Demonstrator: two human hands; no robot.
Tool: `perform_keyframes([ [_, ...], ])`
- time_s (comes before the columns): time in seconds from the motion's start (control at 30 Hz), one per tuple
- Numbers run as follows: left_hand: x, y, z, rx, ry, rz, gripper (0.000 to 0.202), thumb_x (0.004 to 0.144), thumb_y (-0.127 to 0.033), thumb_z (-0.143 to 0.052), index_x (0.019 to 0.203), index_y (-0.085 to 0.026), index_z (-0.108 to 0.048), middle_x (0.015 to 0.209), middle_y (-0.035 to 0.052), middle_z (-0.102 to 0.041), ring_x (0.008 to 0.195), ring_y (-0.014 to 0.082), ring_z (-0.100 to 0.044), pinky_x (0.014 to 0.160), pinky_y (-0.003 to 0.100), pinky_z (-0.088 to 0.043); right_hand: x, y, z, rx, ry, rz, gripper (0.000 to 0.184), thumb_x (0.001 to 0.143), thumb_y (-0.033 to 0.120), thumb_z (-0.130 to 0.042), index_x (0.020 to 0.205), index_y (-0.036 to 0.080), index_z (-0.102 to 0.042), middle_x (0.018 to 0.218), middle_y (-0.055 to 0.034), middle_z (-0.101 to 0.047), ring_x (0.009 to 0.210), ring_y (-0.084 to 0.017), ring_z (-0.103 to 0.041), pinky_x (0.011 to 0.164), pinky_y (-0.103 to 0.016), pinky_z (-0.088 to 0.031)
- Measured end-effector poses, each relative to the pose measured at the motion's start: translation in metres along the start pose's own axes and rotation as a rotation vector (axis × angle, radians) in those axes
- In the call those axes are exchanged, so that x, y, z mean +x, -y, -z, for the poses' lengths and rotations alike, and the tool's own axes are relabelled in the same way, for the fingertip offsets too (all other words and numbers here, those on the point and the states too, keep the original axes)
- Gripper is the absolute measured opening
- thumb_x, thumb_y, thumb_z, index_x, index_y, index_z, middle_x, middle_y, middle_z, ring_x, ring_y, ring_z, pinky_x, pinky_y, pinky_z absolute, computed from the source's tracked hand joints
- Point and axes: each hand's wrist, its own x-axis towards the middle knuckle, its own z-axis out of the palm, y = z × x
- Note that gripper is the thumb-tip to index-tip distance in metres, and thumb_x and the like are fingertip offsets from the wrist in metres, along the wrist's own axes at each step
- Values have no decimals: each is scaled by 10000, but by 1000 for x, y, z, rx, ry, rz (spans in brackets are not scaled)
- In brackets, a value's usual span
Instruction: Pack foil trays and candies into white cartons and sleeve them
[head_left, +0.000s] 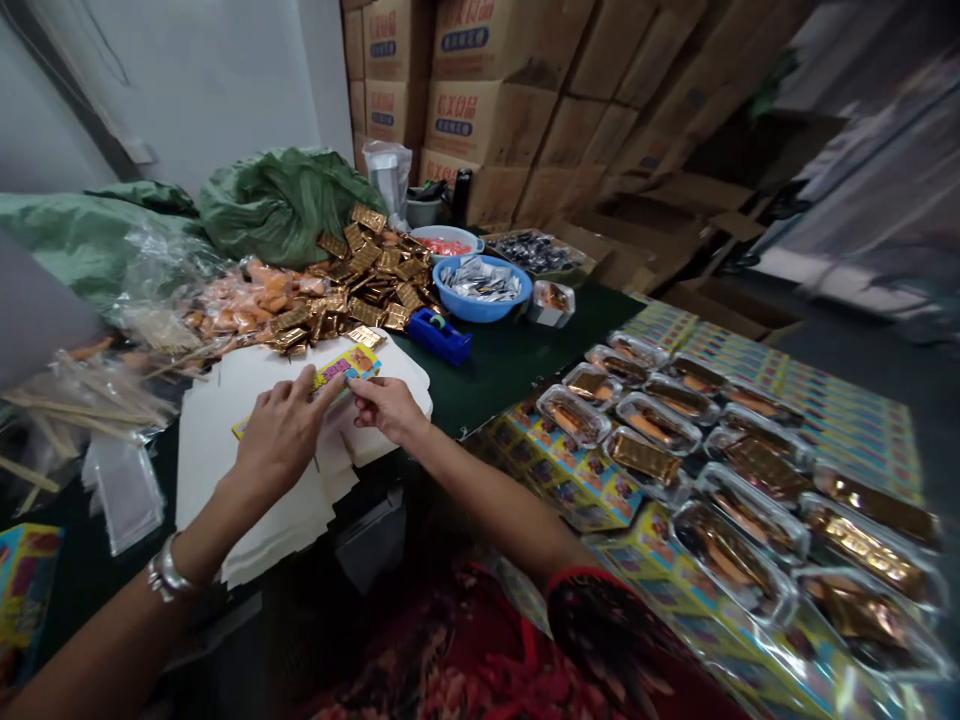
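My left hand (281, 430) and my right hand (384, 405) both pinch a flat, brightly printed yellow card (346, 368) over a stack of white cut-out sheets (247, 480) on the dark green table. The left hand's fingers lie curled on the card's left part, with a silver bracelet (166, 572) on that wrist. The right hand's fingertips grip the card's right end. A heap of gold foil packets (367, 280) lies just behind the card.
Orange packets (247, 300), a blue tape dispenser (439, 333), a blue bowl (484, 290) and a green bag (281, 205) sit behind. Rows of clear filled trays (720, 470) on colourful printed cards cover the right. Cardboard boxes (487, 110) stack at the back.
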Motion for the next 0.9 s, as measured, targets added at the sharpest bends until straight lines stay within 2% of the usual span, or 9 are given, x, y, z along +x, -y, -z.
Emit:
perform_keyframes([
  [0.07,4,10,-5,-23,9,-17,524,979,-206,-356,1493,-281,-421,1451,151,-479,1052,291,-604,836,414,-525,7,-8,-4,-252,-66,83,433,761,621,-669,672,217,-543,559,30,-547,443,-103,-472,457,-275,-449],
  [0.13,8,18,-11,-42,10,-34,513,987,-229,-354,1494,-259,-426,1438,150,-492,1039,296,-611,827,412,-530,17,-14,-4,-514,-124,156,431,835,601,-594,627,229,-529,558,17,-544,492,-129,-503,493,-288,-448],
  [0.23,13,27,-19,-61,25,-37,504,1005,-258,-320,1493,-208,-437,1427,163,-502,1007,315,-625,807,413,-532,33,-6,16,-732,-160,219,396,672,456,-813,532,224,-525,562,10,-547,660,-185,-581,656,-311,-466],
  [0.33,15,32,-24,-86,44,-42,520,1012,-274,-287,1510,-190,-412,1435,162,-496,1003,336,-626,806,425,-530,41,28,67,-868,-236,256,378,557,262,-885,545,212,-511,704,-23,-627,944,-259,-607,878,-341,-444],
  [0.43,17,36,-27,-109,43,-45,537,1017,-281,-251,1531,-186,-372,1426,164,-504,998,345,-629,809,437,-527,44,76,135,-879,-396,241,248,683,283,-814,726,205,-583,1052,-76,-669,1206,-280,-504,999,-352,-407],
  [0.5,18,38,-30,-125,33,-45,543,1018,-287,-233,1532,-176,-370,1423,174,-505,1000,347,-632,819,439,-524,50,103,174,-766,-512,53,256,786,405,-740,758,186,-611,1129,-94,-654,1210,-286,-507,976,-371,-445],
  [0.57,19,40,-33,-146,15,-40,544,1020,-293,-219,1524,-169,-384,1420,179,-508,995,339,-637,833,436,-522,58,120,200,-680,-523,-125,371,831,506,-682,716,157,-627,1101,-128,-655,1118,-303,-561,898,-426,-499],
  [0.7,19,40,-36,-168,-14,-44,543,1023,-301,-208,1513,-170,-403,1424,183,-508,984,326,-640,859,440,-516,77,126,214,-580,-467,-222,404,736,494,-788,681,131,-618,972,-156,-651,983,-291,-581,767,-486,-549],
  [0.9,20,42,-34,-175,28,-38,548,1022,-304,-210,1519,-163,-392,1436,182,-495,1002,335,-637,882,446,-507,64,109,207,-422,-511,-30,261,840,408,-639,769,171,-556,841,-41,-616,851,-169,-566,769,-436,-575],
])
